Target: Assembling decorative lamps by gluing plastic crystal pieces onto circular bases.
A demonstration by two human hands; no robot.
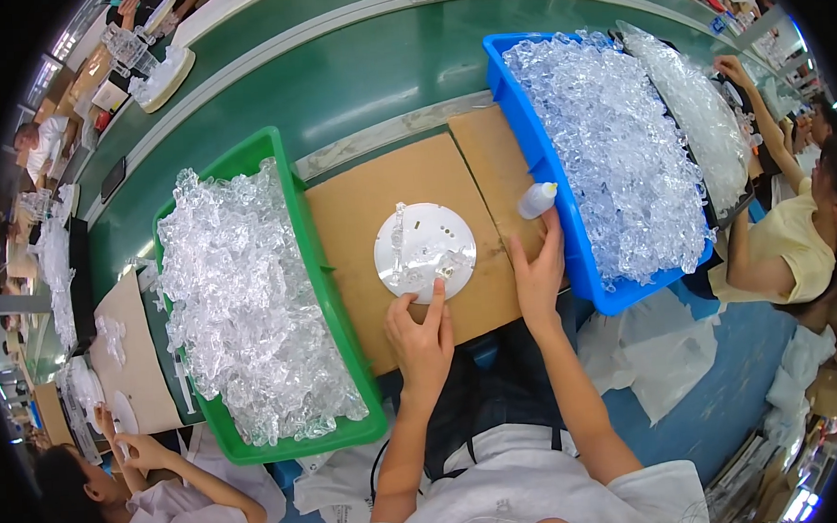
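Note:
A round white disc (424, 245) with small holes lies on the brown cardboard (359, 203) in front of me. Two clear plastic pieces rest on it: a long one (398, 242) at its left side and a smaller one (452, 263) near its lower right. My left hand (424, 342) is at the disc's near edge, fingers apart, its index fingertip by the smaller piece. My right hand (539, 276) has thumb and index finger spread. Its index fingertip meets a small translucent bottle (535, 201) with a yellow tip, which is tilted beside the blue bin.
A green bin (305, 225) heaped with clear pieces stands to the left, a blue bin (568, 220) of similar pieces to the right. Beyond it lies a filled clear bag (690, 105). Co-workers sit at lower left (180, 501) and far right (782, 252).

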